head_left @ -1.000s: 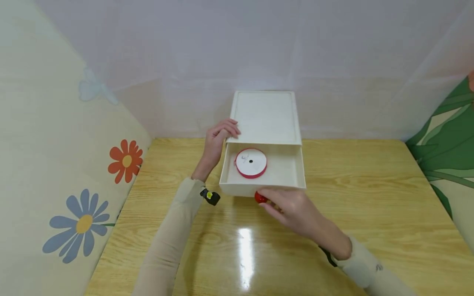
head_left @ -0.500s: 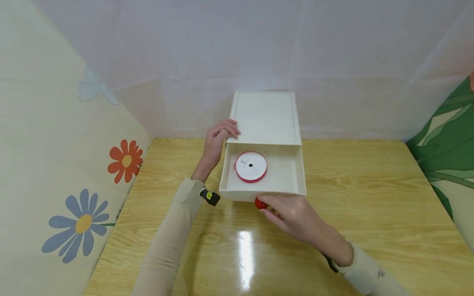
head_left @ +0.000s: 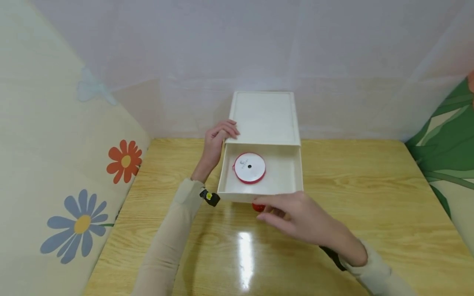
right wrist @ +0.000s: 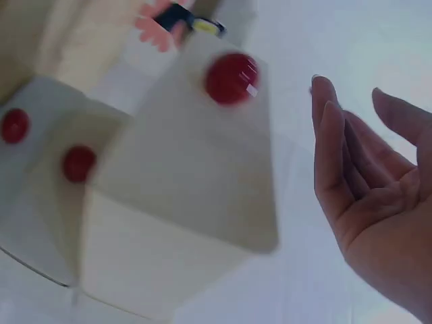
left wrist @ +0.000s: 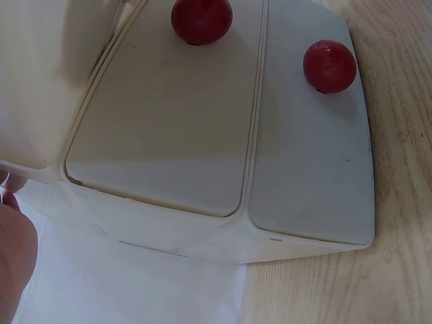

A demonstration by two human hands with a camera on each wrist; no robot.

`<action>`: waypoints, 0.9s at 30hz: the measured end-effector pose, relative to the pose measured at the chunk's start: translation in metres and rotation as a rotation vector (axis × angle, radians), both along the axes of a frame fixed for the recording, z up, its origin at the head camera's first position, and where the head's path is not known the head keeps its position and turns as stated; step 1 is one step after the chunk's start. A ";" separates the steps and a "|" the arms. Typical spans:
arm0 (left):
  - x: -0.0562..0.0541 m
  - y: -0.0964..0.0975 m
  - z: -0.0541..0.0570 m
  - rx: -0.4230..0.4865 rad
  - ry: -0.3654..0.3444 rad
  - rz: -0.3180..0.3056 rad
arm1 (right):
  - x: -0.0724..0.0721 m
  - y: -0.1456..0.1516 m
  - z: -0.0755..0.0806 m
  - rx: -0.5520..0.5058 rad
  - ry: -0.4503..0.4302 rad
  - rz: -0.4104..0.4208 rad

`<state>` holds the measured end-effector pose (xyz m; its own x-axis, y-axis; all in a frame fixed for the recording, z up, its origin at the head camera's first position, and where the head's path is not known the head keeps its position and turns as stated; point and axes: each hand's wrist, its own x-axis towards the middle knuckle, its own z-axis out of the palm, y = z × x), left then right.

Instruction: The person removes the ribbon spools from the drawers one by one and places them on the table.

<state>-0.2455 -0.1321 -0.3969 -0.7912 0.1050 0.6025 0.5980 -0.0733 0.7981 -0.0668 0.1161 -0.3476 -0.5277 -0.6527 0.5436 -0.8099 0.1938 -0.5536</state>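
A white drawer cabinet [head_left: 263, 117] stands against the back wall, its top drawer [head_left: 284, 170] pulled out toward me. Inside that drawer, on the left, a ribbon spool [head_left: 249, 172] lies flat, with a white face and red ribbon round its edge. My left hand [head_left: 216, 142] rests on the cabinet's upper left front corner, fingers over the top. The right hand [head_left: 303, 216] is close in front of the drawer's red knob [head_left: 257, 207]. In the right wrist view its loosely bent fingers [right wrist: 329, 145] stand apart from the knob [right wrist: 231, 79] and hold nothing.
Two lower drawer fronts, each with a round red knob [left wrist: 329, 66], are closed. Beneath lies a wood-grain table [head_left: 355, 197]. A white sheet [head_left: 185, 61] hangs behind, with flower-patterned panels [head_left: 74, 164] at the sides.
The top drawer has slid farther out toward me, carrying the spool. My right hand has let go of the knob and moved slightly right and nearer. My left hand stays put.
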 end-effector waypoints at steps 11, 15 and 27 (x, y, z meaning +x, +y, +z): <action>0.000 0.004 -0.003 0.009 -0.031 0.006 | -0.056 0.020 0.022 0.056 -0.036 -0.153; -0.001 0.006 -0.005 0.020 -0.015 0.001 | -0.070 0.017 0.010 0.214 -0.093 -0.151; 0.000 0.010 -0.003 0.034 -0.016 -0.006 | -0.092 -0.001 0.002 0.378 -0.070 -0.093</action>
